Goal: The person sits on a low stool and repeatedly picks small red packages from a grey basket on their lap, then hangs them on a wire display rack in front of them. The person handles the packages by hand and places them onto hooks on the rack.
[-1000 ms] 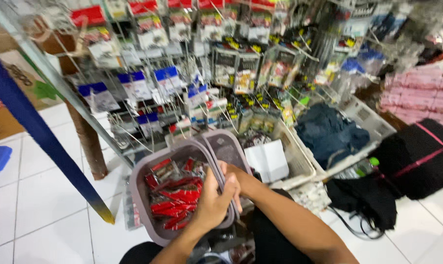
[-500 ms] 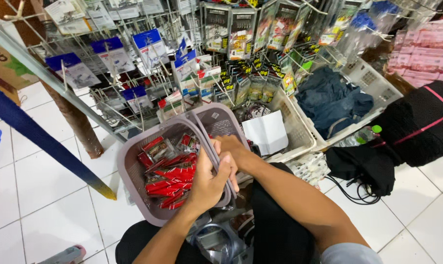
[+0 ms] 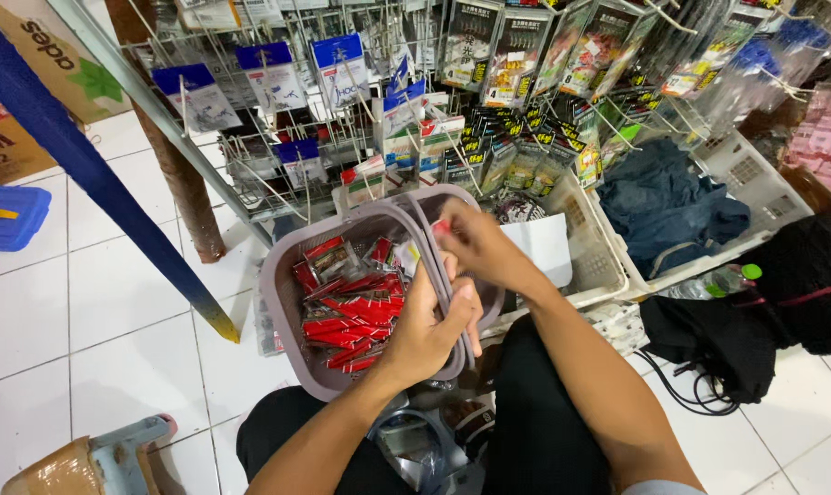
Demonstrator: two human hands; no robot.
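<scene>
Blue container (image 3: pixel 8 216): lies on the white floor tiles at far left, well apart from both hands.
Display rack (image 3: pixel 278 137): wire hooks hung with blue-topped and dark packets, just behind the basket.
Basket (image 3: pixel 282 302): greyish-mauve plastic, on the person's lap in front of the rack; its two thin handles are folded together over the right side.
Red packets (image 3: pixel 347 316): a loose heap of small flat sachets fills the left part of the basket.
Left hand (image 3: pixel 429 330): closed around the basket's handles and right rim, thumb over the top.
Right hand (image 3: pixel 466 243): fingers pinched on a small red packet at the basket's far edge.
White crate (image 3: pixel 608 266): just right of the basket, with white paper and dark cloth in it.
Handling, basket: probably light and fairly stiff, though the thin handles may flex; rim plus handles looks the steadiest hold.
Handling, packets: likely light, thin and glossy, so slippery in a stack; best pinched by an edge, one or few at a time.
</scene>
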